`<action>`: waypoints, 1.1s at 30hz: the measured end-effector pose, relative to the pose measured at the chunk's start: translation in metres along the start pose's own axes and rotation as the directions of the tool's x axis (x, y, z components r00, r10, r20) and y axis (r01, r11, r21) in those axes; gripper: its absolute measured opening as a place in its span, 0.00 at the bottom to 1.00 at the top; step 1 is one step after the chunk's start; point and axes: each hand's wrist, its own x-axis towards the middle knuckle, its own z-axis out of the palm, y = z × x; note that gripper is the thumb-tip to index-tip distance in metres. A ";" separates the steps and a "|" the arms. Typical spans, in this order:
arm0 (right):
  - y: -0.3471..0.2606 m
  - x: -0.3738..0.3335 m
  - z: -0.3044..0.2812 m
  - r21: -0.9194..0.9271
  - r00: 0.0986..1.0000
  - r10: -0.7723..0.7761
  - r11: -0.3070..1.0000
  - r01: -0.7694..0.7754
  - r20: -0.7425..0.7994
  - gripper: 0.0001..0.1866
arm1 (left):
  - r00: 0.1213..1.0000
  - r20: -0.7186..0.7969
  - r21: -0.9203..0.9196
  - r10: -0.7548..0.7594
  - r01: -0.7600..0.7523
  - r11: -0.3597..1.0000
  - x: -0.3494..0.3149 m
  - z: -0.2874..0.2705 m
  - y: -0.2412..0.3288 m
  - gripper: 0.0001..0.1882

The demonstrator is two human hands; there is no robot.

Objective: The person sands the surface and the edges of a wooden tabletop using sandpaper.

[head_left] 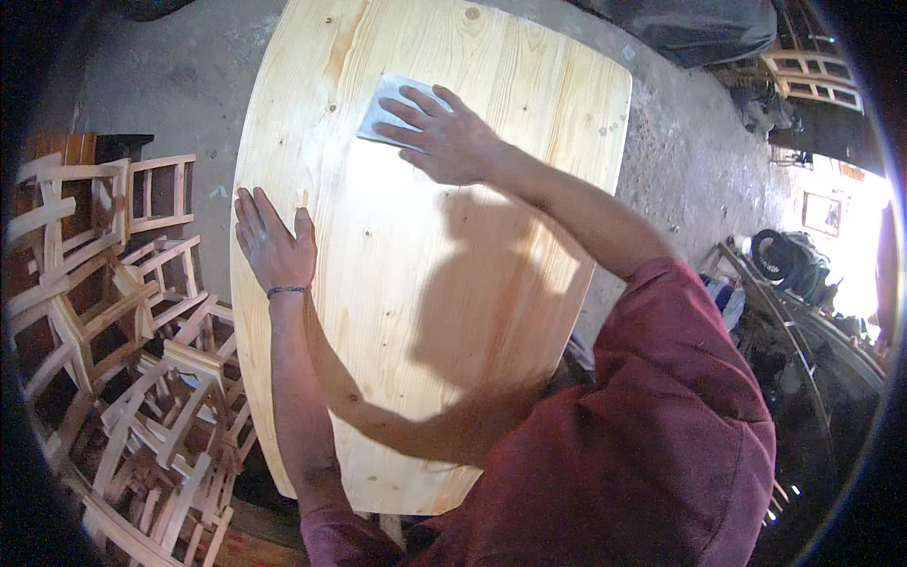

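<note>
A large pale wooden tabletop panel [378, 283] with curved long sides lies in front of me. My right hand [449, 137] rests flat, fingers spread, on a pale blue-grey sheet that looks like sandpaper [385, 94], pressed against the far part of the panel. The palm and fingers cover much of the sheet, and no finger wraps around it. Close to the panel's left edge, my left hand [276, 241] lies palm down with its fingers stretched out, holding nothing. A dark band circles that wrist. My shadow falls across the middle of the wood.
Unfinished wooden chair or stool frames [179, 369] are heaped on the left, near the panel's edge. Rough grey concrete floor [675, 142] surrounds the panel's far end. A dark covered object [704, 28] stands at the far right, and a wheel [770, 253] shows by the bright doorway.
</note>
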 end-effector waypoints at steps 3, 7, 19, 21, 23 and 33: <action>0.105 -0.039 0.024 0.036 0.967 0.251 0.967 -0.253 0.054 0.22 | 1.000 -0.002 0.000 0.026 -0.026 1.000 0.002 0.001 0.010 0.40; 0.173 -0.056 0.037 -0.065 0.840 0.526 0.841 -0.537 -0.129 0.21 | 1.000 0.025 0.018 -0.002 0.002 1.000 0.007 0.001 0.021 0.41; 0.146 -0.089 -0.013 -0.424 0.846 0.509 0.809 -0.407 0.159 0.24 | 0.967 -0.025 -0.091 0.254 -0.255 0.963 0.007 0.011 0.072 0.41; 0.075 -0.094 -0.005 -0.279 0.947 0.305 0.923 -0.266 0.104 0.25 | 0.919 -0.005 -0.141 0.395 -0.391 0.909 0.018 0.014 0.112 0.40; 0.043 -0.092 -0.036 -0.015 0.984 0.114 0.993 -0.113 0.140 0.27 | 0.898 0.032 -0.218 0.438 -0.422 0.880 0.036 0.010 0.132 0.39; 0.042 -0.112 -0.005 -0.235 0.953 0.282 0.939 -0.250 0.113 0.28 | 0.774 -0.129 -0.179 0.620 -0.633 0.753 0.181 0.052 0.230 0.33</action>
